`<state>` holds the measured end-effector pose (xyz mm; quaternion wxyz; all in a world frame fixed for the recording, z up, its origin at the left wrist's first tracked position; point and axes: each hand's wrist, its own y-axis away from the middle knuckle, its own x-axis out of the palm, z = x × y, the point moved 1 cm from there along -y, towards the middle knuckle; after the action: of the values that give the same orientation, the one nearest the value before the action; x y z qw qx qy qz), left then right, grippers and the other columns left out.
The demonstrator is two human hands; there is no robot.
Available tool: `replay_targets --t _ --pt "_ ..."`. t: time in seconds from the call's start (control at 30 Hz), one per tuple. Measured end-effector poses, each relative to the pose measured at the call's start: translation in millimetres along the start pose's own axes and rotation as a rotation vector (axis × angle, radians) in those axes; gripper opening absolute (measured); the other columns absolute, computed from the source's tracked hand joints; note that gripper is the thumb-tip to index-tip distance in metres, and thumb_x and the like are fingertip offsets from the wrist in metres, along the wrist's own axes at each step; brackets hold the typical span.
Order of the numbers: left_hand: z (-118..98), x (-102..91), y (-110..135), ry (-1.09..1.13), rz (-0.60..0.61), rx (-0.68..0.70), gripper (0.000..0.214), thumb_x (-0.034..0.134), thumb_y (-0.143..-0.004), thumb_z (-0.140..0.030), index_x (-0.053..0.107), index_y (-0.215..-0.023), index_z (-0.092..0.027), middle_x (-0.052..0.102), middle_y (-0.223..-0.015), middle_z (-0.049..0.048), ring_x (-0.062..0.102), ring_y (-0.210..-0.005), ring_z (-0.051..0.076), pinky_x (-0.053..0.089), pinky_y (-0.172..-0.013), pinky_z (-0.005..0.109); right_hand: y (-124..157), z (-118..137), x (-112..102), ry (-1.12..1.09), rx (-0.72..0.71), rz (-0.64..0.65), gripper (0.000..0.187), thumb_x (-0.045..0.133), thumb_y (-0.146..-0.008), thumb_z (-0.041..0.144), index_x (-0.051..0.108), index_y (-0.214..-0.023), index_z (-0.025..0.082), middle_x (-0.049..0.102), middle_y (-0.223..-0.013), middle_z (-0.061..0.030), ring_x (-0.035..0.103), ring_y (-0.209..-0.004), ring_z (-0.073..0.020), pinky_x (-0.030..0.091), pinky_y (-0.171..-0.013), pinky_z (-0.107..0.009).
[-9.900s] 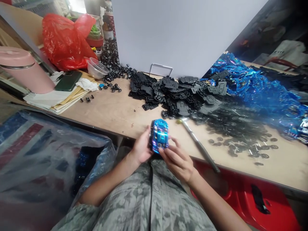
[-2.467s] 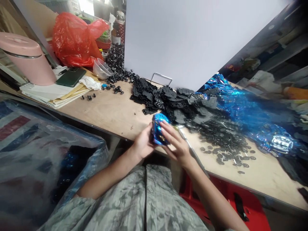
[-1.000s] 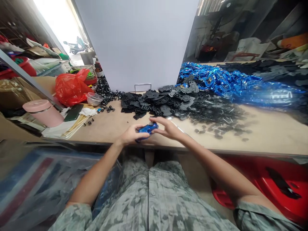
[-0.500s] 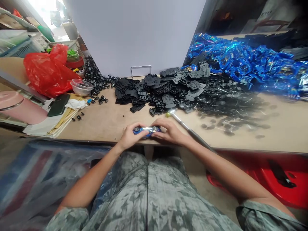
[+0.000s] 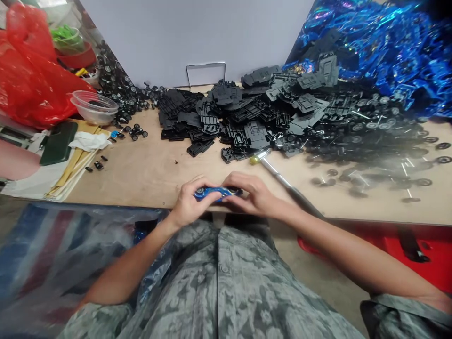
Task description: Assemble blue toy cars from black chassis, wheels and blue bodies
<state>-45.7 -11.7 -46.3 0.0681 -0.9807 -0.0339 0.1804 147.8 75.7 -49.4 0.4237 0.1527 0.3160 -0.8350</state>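
A small shiny blue toy car (image 5: 222, 192) is held between both hands at the table's front edge, with wheels showing along its side. My left hand (image 5: 192, 197) grips its left end between thumb and fingers. At the right end, my right hand (image 5: 251, 194) pinches it the same way, covering part of that end. Just beyond the hands lies a heap of flat black toy car bases (image 5: 247, 117). A hammer (image 5: 278, 174) with a yellowish tip rests to the right, its handle pointing toward me.
Wheels on metal axles (image 5: 370, 141) are spread at the right, partly blurred. Blue car shells (image 5: 374, 56) are piled behind them. On the left are a clear plastic tub (image 5: 94, 109), a red bag (image 5: 31, 75), a dark phone (image 5: 59, 142) and small black wheels (image 5: 118, 89).
The camera view has tilted down and closer to the table. Both hands keep hold of the toy car, which appears turned slightly, showing more of its blue body.
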Motion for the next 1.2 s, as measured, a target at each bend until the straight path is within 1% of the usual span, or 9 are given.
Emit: replay_targets --t 0.27,0.4,0.5,0.63,0.73,0.83,0.9,1.0,1.2 --pt "2 -7.2 -1 0.061 0.028 -0.035 0.018 0.079 -0.085 -0.033 0.075 -0.093 -0.017 0.073 -0.094 0.0064 0.067 -0.092 0.019 0.05 -0.086 0.03 3 6 2 0.123 -0.081 -0.065 0.014 0.061 -0.1 0.028 0.065 -0.104 0.014 0.068 -0.086 -0.0082 0.063 -0.077 -0.0176 0.055 -0.069 -0.03" --pt "1 -28.8 -16 0.434 0.225 -0.38 0.048 0.075 -0.083 -0.058 0.075 -0.107 -0.015 0.076 -0.105 0.0117 0.07 -0.098 0.024 0.054 -0.085 0.035 6 23 -3 0.49 -0.353 -0.098 0.019 0.058 -0.099 0.015 0.063 -0.116 0.013 0.072 -0.098 -0.0115 0.069 -0.098 -0.0227 0.06 -0.098 -0.05" --pt "1 -34.6 -26 0.507 0.379 -0.551 0.047 0.087 -0.072 -0.05 0.075 -0.098 -0.013 0.076 -0.09 0.0071 0.069 -0.079 0.019 0.054 -0.074 0.032 10 24 -3 0.768 -0.587 -0.025 0.019 0.055 -0.099 0.011 0.066 -0.113 0.016 0.074 -0.104 -0.0078 0.069 -0.112 -0.0234 0.054 -0.111 -0.059" --pt "8 -26.6 -25 0.25 0.176 -0.307 0.041 0.091 -0.068 -0.034 0.074 -0.099 -0.014 0.075 -0.094 0.0051 0.068 -0.085 0.019 0.054 -0.081 0.032 22 6 4 0.874 -0.66 0.011 0.015 0.058 -0.097 0.011 0.068 -0.105 0.018 0.074 -0.112 -0.0071 0.068 -0.12 -0.0244 0.052 -0.111 -0.064" --pt "13 -17.5 -14 0.015 0.036 -0.031 0.03 0.087 -0.074 -0.03 0.074 -0.097 -0.016 0.073 -0.097 0.0063 0.068 -0.093 0.021 0.052 -0.087 0.033 30 -5 7 0.712 -0.438 -0.109 0.026 0.065 -0.098 0.023 0.064 -0.123 0.016 0.069 -0.129 -0.0169 0.062 -0.13 -0.0319 0.051 -0.11 -0.066" --pt "13 -10.8 -5 -0.109 0.026 0.165 0.023 0.084 -0.08 -0.026 0.074 -0.099 -0.018 0.071 -0.096 0.0062 0.067 -0.091 0.019 0.052 -0.084 0.032 30 -6 7 0.43 -0.144 -0.186 0.047 0.068 -0.097 0.034 0.055 -0.138 0.014 0.071 -0.12 -0.0195 0.07 -0.114 -0.0292 0.063 -0.094 -0.047" --pt "11 -8.8 -2 -0.149 0.014 0.241 0.02 0.082 -0.082 -0.025 0.073 -0.098 -0.018 0.069 -0.093 0.0057 0.067 -0.087 0.018 0.053 -0.079 0.03 25 -4 7 0.273 -0.041 -0.165 0.038 0.067 -0.098 0.032 0.059 -0.131 0.016 0.075 -0.103 -0.0124 0.073 -0.091 -0.0222 0.063 -0.078 -0.035" --pt "8 -8.4 -4 -0.22 0.026 0.301 0.019 0.081 -0.083 -0.025 0.071 -0.098 -0.019 0.068 -0.091 0.0052 0.067 -0.083 0.017 0.054 -0.075 0.029 19 -1 6 0.173 -0.007 -0.152 0.02 0.066 -0.098 0.027 0.066 -0.116 0.016 0.074 -0.091 -0.0079 0.071 -0.081 -0.0188 0.06 -0.072 -0.03" --pt "10 -7.3 -4 -0.176 0.11 0.38 0.025 0.076 -0.088 -0.019 0.07 -0.112 -0.021 0.071 -0.109 0.009 0.071 -0.101 0.02 0.058 -0.088 0.031 17 1 6 0.133 0.006 -0.171 0.018 0.066 -0.098 0.024 0.068 -0.113 0.015 0.075 -0.092 -0.0082 0.072 -0.083 -0.0187 0.06 -0.074 -0.031"
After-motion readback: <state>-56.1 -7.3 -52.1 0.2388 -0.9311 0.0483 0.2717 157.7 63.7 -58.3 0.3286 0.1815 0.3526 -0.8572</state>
